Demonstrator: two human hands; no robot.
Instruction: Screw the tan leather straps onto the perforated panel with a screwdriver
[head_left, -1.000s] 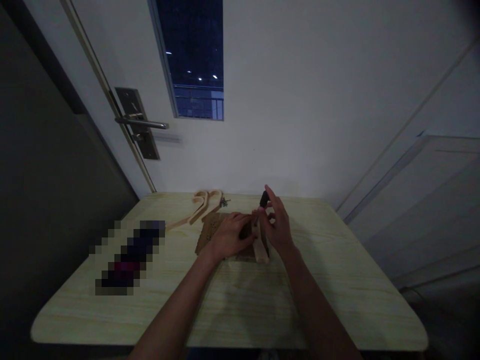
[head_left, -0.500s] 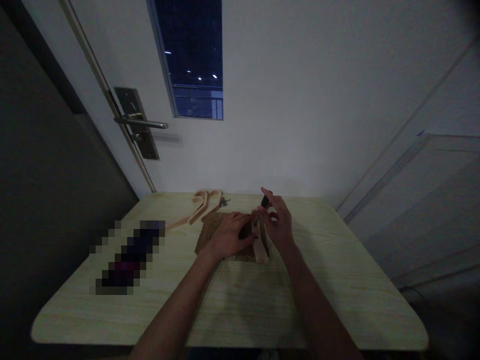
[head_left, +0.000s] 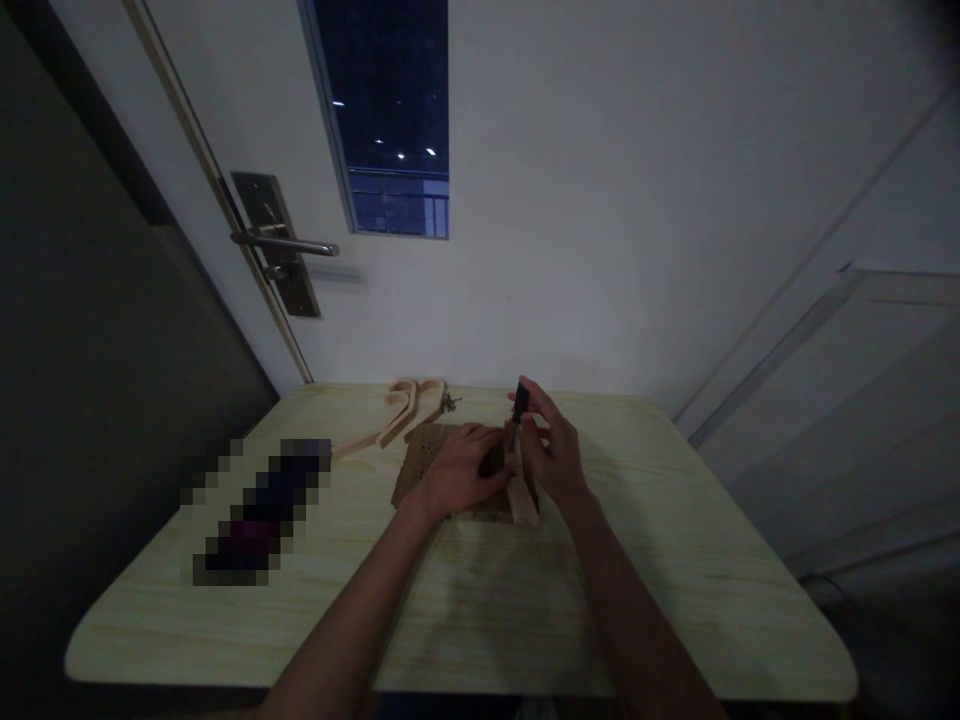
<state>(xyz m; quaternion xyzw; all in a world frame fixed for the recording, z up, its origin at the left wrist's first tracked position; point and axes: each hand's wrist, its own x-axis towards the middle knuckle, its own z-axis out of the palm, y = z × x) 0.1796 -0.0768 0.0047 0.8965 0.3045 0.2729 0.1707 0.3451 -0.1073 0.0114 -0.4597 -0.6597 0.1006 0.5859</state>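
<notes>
My right hand (head_left: 552, 446) grips a screwdriver (head_left: 521, 398) by its black handle, its shaft pointing down at a pale wooden piece (head_left: 523, 500). That piece lies lengthwise on a brown sheet of cardboard (head_left: 420, 452) dotted with small holes. My left hand (head_left: 463, 470) is closed against the wooden piece from the left, thumb on its near part and fingers by its far part. A small dark spot, perhaps a screw, shows beside the thumb; the exact contact at the screwdriver's tip is too dark to make out.
Behind the cardboard lie two curved wooden hooks (head_left: 405, 410) and a small pile of screws (head_left: 451, 403). A thin wooden strip (head_left: 356, 446) runs toward a pixelated dark object (head_left: 262, 510) at the left. The table (head_left: 675, 600) meets a white door with a metal handle (head_left: 289, 244).
My right hand has shifted slightly left, and the screwdriver's handle has swung from tilted right to more upright. My left hand and the wooden piece stay in place.
</notes>
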